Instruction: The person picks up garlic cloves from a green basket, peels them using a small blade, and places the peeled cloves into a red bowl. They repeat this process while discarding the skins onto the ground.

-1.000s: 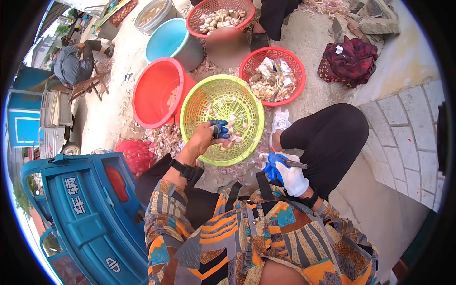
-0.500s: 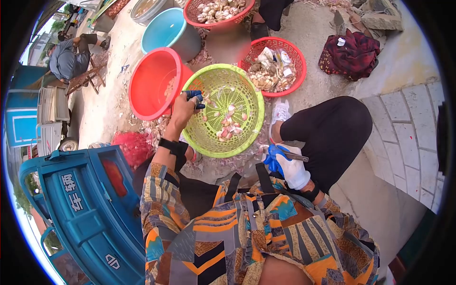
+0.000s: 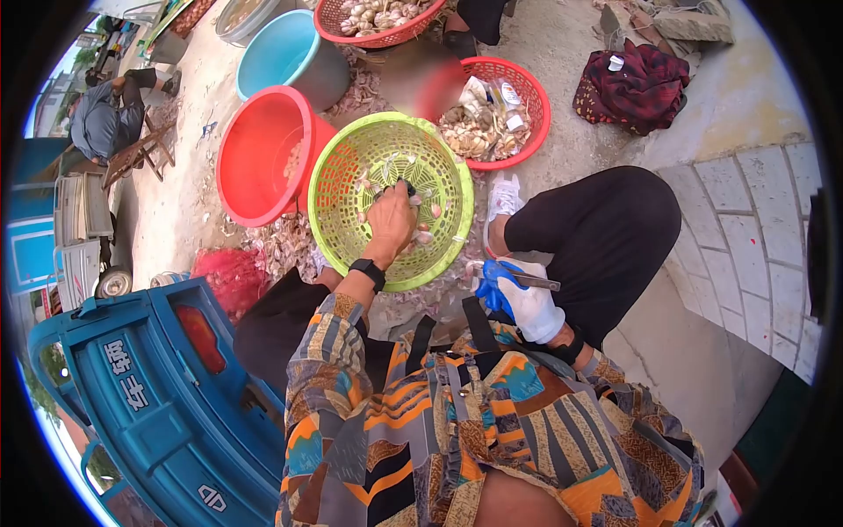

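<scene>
My left hand (image 3: 393,215), with dark coverings on its fingertips, reaches down into the green basket (image 3: 329,235). Its fingers point into the garlic cloves (image 3: 423,235) on the basket floor; whether it grips any is hidden. My right hand (image 3: 525,306), in a white and blue glove, is closed around a knife (image 3: 531,281) beside my bent right knee. Left of the green basket stands a red basin (image 3: 255,162) with cloves inside. Behind it on the right, a red basket (image 3: 537,98) holds garlic and skins.
A teal bucket (image 3: 277,54) and another red basket (image 3: 386,37) of garlic stand farther off. A dark red cloth bundle (image 3: 630,88) lies at the upper right. A blue vehicle (image 3: 158,386) is at the left; a seated person (image 3: 110,119) is beyond.
My left hand has moved from the green basket's left rim down into its middle, over the cloves. My right hand keeps the knife in nearly the same place. The view has shifted slightly.
</scene>
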Available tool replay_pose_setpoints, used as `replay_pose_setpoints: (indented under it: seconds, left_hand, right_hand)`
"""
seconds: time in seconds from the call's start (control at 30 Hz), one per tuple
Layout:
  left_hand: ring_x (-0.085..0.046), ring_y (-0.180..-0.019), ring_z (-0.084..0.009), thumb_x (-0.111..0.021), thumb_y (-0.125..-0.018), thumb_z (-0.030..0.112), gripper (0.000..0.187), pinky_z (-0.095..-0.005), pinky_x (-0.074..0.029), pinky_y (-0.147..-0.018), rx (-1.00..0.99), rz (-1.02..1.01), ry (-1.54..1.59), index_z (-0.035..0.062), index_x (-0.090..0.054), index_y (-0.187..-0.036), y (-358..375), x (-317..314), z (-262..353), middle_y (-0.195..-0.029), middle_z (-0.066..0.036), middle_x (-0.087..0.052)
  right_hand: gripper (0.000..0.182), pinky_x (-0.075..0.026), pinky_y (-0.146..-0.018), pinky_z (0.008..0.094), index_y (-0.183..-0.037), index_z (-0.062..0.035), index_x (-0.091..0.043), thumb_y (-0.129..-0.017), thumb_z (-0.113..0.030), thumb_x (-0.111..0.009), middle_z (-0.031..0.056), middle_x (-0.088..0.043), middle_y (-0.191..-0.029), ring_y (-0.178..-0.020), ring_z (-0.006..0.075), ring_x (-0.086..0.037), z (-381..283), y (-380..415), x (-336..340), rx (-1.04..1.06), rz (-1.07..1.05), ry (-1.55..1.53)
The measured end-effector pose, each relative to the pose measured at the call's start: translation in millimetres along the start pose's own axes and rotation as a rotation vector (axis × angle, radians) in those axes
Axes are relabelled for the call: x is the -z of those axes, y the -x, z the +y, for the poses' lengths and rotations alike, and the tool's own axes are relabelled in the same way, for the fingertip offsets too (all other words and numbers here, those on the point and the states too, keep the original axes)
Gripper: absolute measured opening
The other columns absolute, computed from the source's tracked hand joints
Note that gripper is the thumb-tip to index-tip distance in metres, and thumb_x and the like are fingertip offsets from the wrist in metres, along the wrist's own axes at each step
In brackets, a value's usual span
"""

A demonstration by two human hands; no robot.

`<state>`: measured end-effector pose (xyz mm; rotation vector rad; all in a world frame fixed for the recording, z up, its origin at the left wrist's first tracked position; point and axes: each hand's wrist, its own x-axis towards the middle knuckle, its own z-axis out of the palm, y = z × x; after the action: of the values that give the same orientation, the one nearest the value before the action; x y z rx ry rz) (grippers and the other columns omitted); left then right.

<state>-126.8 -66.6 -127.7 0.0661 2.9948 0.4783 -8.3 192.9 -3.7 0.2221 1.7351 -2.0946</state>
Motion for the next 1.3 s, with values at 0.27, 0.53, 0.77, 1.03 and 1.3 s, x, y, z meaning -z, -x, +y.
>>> replay_pose_setpoints:
  seconds: [0.27, 0.53, 0.77, 1.03, 1.3]
  left_hand:
    - [-0.069, -0.074, -0.0283, -0.069, -0.088, 0.014, 0.026, -0.0373, -0.053, -0.067, 0.113, -0.140, 0.496, -0.0026, -0.066, -0.109, 12, 41, -1, -0.083, -0.015, -0.070]
    - [-0.065, -0.083, -0.0081, -0.064, -0.098, 0.011, 0.024, -0.0238, -0.054, -0.069, 0.224, -0.242, 1.304, 0.0013, -0.068, -0.120, 74, 94, 72, -0.102, -0.004, -0.071]
    - [-0.063, -0.088, -0.0069, -0.063, -0.098, 0.007, 0.023, -0.0234, -0.052, -0.079, 0.138, -0.346, 1.268, 0.0017, -0.068, -0.120, 124, 109, 101, -0.102, -0.001, -0.071]
    - [-0.062, -0.096, -0.0094, -0.056, -0.100, 0.002, 0.022, -0.0263, -0.050, -0.089, 0.031, -0.344, 1.044, -0.0007, -0.065, -0.119, 136, 127, 105, -0.108, -0.002, -0.070]
    - [-0.061, -0.091, -0.0086, -0.056, -0.101, 0.004, 0.020, -0.0256, -0.050, -0.084, 0.078, -0.289, 1.028, -0.0009, -0.066, -0.118, 137, 131, 108, -0.101, -0.002, -0.069]
  right_hand:
    - [0.028, -0.046, -0.088, 0.0445, -0.088, -0.0081, -0.068, -0.085, -0.035, -0.074, 0.0043, -0.064, -0.072, -0.070, 0.0256, -0.064, -14, -16, 6, 0.536, -0.065, 1.122]
    - [0.021, -0.052, -0.078, 0.0388, -0.105, -0.0020, -0.071, -0.090, -0.017, -0.073, 0.0134, -0.069, -0.092, -0.079, 0.0277, -0.067, 26, -9, 11, 0.273, -0.007, 0.286]
    - [0.026, -0.051, -0.084, 0.0418, -0.103, -0.0045, -0.071, -0.083, -0.019, -0.077, 0.0097, -0.069, -0.085, -0.075, 0.0296, -0.067, -8, -10, 12, 0.742, -0.017, 0.625]
    - [0.025, -0.051, -0.090, 0.0473, -0.085, -0.0078, -0.067, -0.078, -0.029, -0.078, 0.0093, -0.065, -0.072, -0.069, 0.0299, -0.066, -30, 2, 6, 0.924, -0.025, 0.893]
    - [0.028, -0.049, -0.095, 0.0479, -0.088, -0.0072, -0.068, -0.075, -0.029, -0.080, 0.0062, -0.064, -0.069, -0.071, 0.0280, -0.066, -27, 7, 4, 0.911, 0.025, 1.033]
